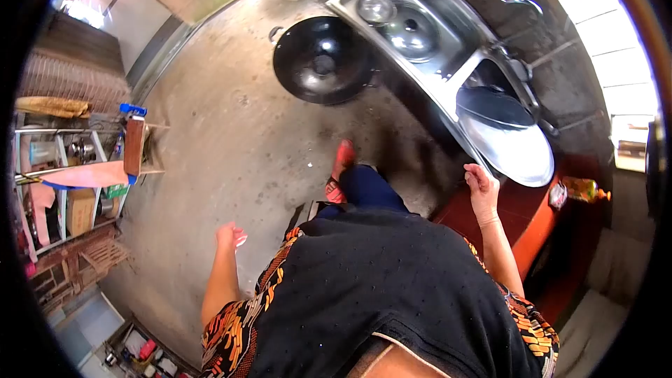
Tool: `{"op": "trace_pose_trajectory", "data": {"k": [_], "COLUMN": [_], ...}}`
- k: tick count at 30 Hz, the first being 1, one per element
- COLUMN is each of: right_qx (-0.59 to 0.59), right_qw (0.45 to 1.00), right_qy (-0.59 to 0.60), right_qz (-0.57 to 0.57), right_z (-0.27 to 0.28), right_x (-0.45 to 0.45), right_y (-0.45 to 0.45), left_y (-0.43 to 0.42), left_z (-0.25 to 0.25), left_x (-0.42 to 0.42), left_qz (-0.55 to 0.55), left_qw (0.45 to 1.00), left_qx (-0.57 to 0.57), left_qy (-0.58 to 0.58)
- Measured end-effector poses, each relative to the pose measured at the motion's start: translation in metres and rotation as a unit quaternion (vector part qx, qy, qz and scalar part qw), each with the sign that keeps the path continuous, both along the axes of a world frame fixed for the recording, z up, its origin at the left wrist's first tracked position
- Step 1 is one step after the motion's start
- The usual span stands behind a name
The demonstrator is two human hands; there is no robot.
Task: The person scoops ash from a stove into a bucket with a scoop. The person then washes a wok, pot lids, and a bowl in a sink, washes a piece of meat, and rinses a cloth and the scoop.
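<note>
My left hand point(229, 236) hangs low beside my body over the concrete floor, its fingers loosely curled, with nothing visible in them. On the other side, my right hand point(483, 192) has its fingers bent inward near the red counter. No object shows in it. Just beyond its fingertips is a large shiny round metal lid or basin point(521, 150), leaning at the small sink bowl. A dark oval area point(493, 108) covers its upper part; I cannot tell whether this is a separate pan. Whether my fingertips touch the metal rim is unclear.
A big black wok point(323, 59) sits on the floor ahead, beside the steel sink point(448, 94). Inside the sink are a metal bowl point(376, 10) and a larger basin point(411, 31). A bottle point(584, 189) lies on the red counter point(535, 227). Cluttered shelves point(70, 189) stand left.
</note>
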State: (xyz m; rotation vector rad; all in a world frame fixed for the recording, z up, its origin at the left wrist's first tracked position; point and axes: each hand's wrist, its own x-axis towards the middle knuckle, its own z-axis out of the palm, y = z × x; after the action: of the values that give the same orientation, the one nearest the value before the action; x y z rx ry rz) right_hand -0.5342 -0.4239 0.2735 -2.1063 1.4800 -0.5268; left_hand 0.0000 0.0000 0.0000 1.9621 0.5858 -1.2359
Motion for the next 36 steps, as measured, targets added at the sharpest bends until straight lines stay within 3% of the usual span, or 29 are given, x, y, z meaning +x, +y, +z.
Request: {"op": "trace_pose_trajectory", "data": {"k": [2, 3, 7, 10, 12, 16, 20, 29, 36], "right_qx": [0.020, 0.071, 0.104, 0.168, 0.138, 0.024, 0.046, 0.023, -0.091], "right_qw": [1.000, 0.997, 0.994, 0.985, 0.988, 0.982, 0.979, 0.969, 0.955], "right_qy": [0.017, -0.010, -0.001, 0.039, -0.016, -0.070, -0.106, -0.205, -0.263], "right_qz": [-0.001, 0.013, 0.029, 0.028, 0.068, 0.174, 0.168, 0.136, 0.103], "right_z": [-0.003, -0.050, -0.103, -0.119, -0.117, -0.100, -0.066, -0.026, 0.086], "right_x": [-0.019, 0.059, 0.116, 0.183, 0.241, 0.322, 0.381, 0.499, 0.604], "right_y": [-0.006, 0.007, -0.045, -0.058, -0.096, -0.152, -0.191, -0.238, -0.282], "left_y": [-0.033, -0.002, -0.074, -0.069, -0.075, -0.059, -0.032, -0.042, -0.096], "left_z": [0.019, 0.052, 0.068, 0.094, 0.096, 0.076, 0.042, 0.043, 0.012], "left_x": [-0.031, 0.054, 0.098, 0.116, 0.139, 0.171, 0.182, 0.233, 0.384], "left_qz": [0.008, 0.000, -0.066, -0.070, -0.071, -0.056, -0.108, -0.136, -0.161], "left_qw": [0.998, 0.999, 0.992, 0.993, 0.996, 0.996, 0.990, 0.988, 0.985], "left_qx": [-0.054, -0.029, -0.065, -0.024, -0.023, -0.026, -0.013, 0.062, 0.053], "left_qy": [0.012, -0.031, -0.085, -0.089, -0.055, -0.063, -0.085, -0.036, -0.021]}}
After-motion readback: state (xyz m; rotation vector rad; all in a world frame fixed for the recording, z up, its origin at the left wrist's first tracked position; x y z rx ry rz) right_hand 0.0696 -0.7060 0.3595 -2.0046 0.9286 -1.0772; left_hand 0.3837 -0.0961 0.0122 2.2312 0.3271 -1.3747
